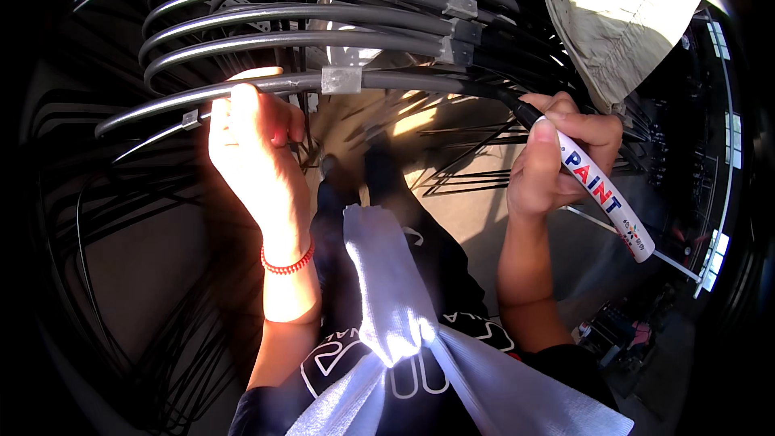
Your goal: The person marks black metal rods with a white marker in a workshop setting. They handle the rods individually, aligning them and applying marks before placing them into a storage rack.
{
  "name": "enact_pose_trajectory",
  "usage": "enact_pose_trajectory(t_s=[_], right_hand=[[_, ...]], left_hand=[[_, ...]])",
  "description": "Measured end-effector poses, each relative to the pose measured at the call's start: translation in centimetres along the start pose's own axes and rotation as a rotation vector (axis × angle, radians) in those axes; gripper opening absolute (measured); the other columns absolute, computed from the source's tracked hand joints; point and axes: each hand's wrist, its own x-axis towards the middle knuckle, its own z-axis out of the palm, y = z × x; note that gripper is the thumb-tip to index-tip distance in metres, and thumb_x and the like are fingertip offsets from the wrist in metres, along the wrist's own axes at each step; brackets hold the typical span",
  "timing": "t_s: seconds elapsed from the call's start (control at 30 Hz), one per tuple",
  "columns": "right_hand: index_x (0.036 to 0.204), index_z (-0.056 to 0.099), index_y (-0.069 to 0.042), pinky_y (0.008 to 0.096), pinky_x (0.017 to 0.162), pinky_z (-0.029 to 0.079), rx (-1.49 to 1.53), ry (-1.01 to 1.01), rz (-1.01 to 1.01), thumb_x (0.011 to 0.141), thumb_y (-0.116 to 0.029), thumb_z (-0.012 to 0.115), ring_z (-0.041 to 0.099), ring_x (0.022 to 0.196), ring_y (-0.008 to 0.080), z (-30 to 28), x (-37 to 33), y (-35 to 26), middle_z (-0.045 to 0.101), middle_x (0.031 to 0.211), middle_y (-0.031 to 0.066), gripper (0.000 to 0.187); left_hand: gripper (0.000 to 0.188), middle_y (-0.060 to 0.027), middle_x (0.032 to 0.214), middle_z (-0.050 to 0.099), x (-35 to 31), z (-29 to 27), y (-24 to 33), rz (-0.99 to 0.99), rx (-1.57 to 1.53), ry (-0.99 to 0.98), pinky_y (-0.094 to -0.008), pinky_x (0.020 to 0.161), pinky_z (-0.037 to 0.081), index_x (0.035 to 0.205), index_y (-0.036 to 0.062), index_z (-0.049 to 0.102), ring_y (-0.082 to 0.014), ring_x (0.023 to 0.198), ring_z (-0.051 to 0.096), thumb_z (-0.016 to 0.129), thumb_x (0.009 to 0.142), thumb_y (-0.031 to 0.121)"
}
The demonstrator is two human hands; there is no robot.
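A dark, curved tube runs across in front of me, nearest in a row of similar tubes. My left hand is closed around its left part, thumb and fingers pinching it. Just right of that grip, a pale translucent block-like tag sits on the tube. My right hand is closed on a paint marker with a white barrel and black front end. The marker slants up and left, its front end at the tube's right part. Whether its tip touches the tube, I cannot tell.
Several more curved tubes with similar tags stack behind the near one. A pale cloth sheet hangs at the upper right. Thin dark rods stick out below the tubes. A light cloth hangs down my front.
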Motion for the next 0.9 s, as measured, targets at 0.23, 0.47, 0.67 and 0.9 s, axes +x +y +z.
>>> enact_pose_trajectory(t_s=[0.23, 0.47, 0.67, 0.9], right_hand=[[0.084, 0.045, 0.001, 0.0304, 0.061, 0.049, -0.029, -0.074, -0.056, 0.072, -0.003, 0.06, 0.052, 0.059, 0.018, 0.14, -0.15, 0.04, 0.049, 0.072, 0.009, 0.02], [0.084, 0.046, 0.0, 0.034, 0.064, 0.052, -0.054, -0.11, -0.093, 0.071, -0.002, 0.061, 0.051, 0.057, 0.0166, -0.07, 0.06, 0.0, 0.049, 0.071, 0.0068, 0.02], [0.084, 0.047, 0.0, 0.0339, 0.062, 0.052, -0.071, -0.077, -0.127, 0.071, -0.003, 0.061, 0.049, 0.054, 0.0158, 0.11, 0.02, 0.21, 0.05, 0.07, 0.0071, 0.02], [0.083, 0.045, 0.0, 0.0357, 0.063, 0.052, -0.058, -0.062, -0.093, 0.071, -0.002, 0.062, 0.047, 0.052, 0.0148, 0.28, 0.15, -0.28, 0.049, 0.066, 0.0064, 0.021]], left_hand=[[0.029, 0.0024, 0.057, 0.031, -0.14, -0.03, -0.43, 0.021, -0.018, -0.002, -0.0224, 0.05, 0.03, 0.088, 0.0, 0.056, -0.0076, 0.051, 0.029, 0.048, 0.089, 0.028], [0.03, 0.0031, 0.059, 0.03, -0.07, -0.09, -0.48, 0.003, -0.057, -0.017, -0.0227, 0.051, 0.03, 0.088, 0.0015, 0.057, -0.0079, 0.053, 0.03, 0.05, 0.088, 0.031], [0.03, 0.003, 0.059, 0.03, -0.07, -0.2, -0.41, 0.012, -0.074, -0.029, -0.0226, 0.051, 0.029, 0.088, 0.0004, 0.056, -0.0078, 0.053, 0.029, 0.05, 0.088, 0.03], [0.03, 0.003, 0.06, 0.029, -0.28, 0.25, -0.27, 0.011, -0.093, -0.023, -0.0228, 0.051, 0.029, 0.089, 0.0003, 0.056, -0.0074, 0.054, 0.028, 0.05, 0.088, 0.029]])
